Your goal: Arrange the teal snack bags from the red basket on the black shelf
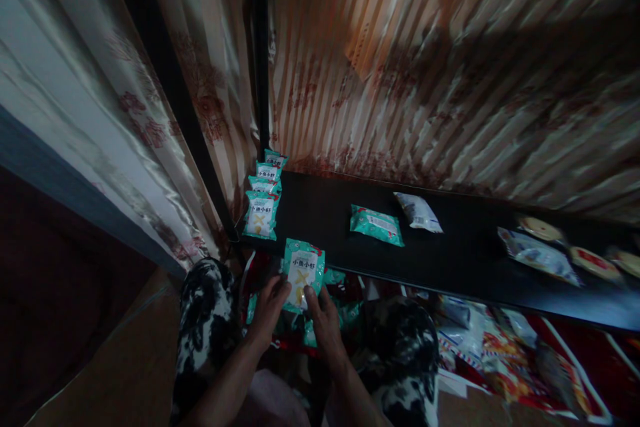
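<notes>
Left hand (267, 307) and right hand (327, 321) jointly grip a green-and-white snack packet (301, 273), printed face toward the camera, just below the centre of the frame; the right thumb presses on its front. At centre left, four matching packets (261, 215) stand one behind another on a black shelf (315, 207). Right of centre, a green packet (376, 225) lies near a white packet (419, 212); further green packets (350, 315) show beneath the hands

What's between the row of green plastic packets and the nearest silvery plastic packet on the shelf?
In the head view: one green rectangular plastic packet, lying on the flat black shelf.
</notes>
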Tool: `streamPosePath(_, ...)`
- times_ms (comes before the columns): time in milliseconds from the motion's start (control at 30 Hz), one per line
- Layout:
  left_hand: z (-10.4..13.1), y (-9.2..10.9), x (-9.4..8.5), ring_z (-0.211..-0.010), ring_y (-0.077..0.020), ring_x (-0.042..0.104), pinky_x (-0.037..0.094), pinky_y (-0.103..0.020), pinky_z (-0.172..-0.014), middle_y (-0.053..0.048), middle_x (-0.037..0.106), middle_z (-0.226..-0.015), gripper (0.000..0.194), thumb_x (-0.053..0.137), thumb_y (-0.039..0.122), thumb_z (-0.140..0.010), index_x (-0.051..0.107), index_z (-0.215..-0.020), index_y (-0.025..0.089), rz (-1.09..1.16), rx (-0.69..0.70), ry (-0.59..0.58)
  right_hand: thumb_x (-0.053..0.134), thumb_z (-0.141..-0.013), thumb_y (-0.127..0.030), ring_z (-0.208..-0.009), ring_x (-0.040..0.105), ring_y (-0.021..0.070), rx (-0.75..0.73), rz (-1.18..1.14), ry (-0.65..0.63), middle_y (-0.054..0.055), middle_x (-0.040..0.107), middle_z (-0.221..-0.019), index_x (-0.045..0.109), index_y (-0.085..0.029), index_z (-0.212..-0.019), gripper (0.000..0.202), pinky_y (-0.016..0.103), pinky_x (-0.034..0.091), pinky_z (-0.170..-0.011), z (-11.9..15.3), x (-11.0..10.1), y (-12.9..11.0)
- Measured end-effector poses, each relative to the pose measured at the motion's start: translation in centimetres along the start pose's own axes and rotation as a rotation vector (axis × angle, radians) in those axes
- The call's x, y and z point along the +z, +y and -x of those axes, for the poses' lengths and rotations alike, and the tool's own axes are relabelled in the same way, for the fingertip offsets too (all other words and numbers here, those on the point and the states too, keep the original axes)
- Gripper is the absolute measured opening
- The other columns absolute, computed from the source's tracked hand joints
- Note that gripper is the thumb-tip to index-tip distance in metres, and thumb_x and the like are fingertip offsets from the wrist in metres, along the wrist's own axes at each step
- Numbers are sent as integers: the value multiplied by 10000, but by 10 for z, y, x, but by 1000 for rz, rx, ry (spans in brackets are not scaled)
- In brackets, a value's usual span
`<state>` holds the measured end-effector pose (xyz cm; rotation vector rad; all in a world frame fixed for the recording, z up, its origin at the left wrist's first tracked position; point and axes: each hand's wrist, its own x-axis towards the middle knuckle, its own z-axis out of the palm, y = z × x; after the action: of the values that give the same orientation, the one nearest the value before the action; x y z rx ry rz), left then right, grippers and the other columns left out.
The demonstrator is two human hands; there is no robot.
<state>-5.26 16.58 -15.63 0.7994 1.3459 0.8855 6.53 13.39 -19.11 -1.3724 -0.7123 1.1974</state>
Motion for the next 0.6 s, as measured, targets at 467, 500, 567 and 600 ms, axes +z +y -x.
streamPosePath(467,-10,-9,0,-1059,-267,593,445,-343,-909,-138,649,-1128,540,669,448,-683,595,-1103,116,-12,4,25,669,-705,-499,-1014,611,288,32,13,-50,80,679,-1089,590,-191,-1138,537,401,476,-884,0,-3,-14)
streamPosePath(500,-10,-9,0,-1074,-267,585,440,-343,-917,-144,638,-1148,546,671,448,-683,592,-1108,113,-16,-5,36,669,-707,-495,-1010,614,291,35,-6,-56,81,680,-1087,582,-194,-1156,547,411,479,-882,0,-3,-15)
streamPosePath(567,-9,-9,0,-1107,-266,564,427,-344,-936,-144,617,-1186,550,678,447,-680,590,-1115,123,-12,-24,70,659,-723,-487,-1001,621,288,36,-50,-72,85,676,-1099,563,-200,-1191,557,423,481,-882,0,-4,-15)
streamPosePath(600,-9,-8,1,-1117,-266,558,421,-344,-943,-136,615,-1192,545,685,448,-675,596,-1111,134,-4,-27,84,651,-735,-481,-1004,620,285,33,-68,-79,86,670,-1113,552,-204,-1208,557,424,480,-885,0,-4,-15)
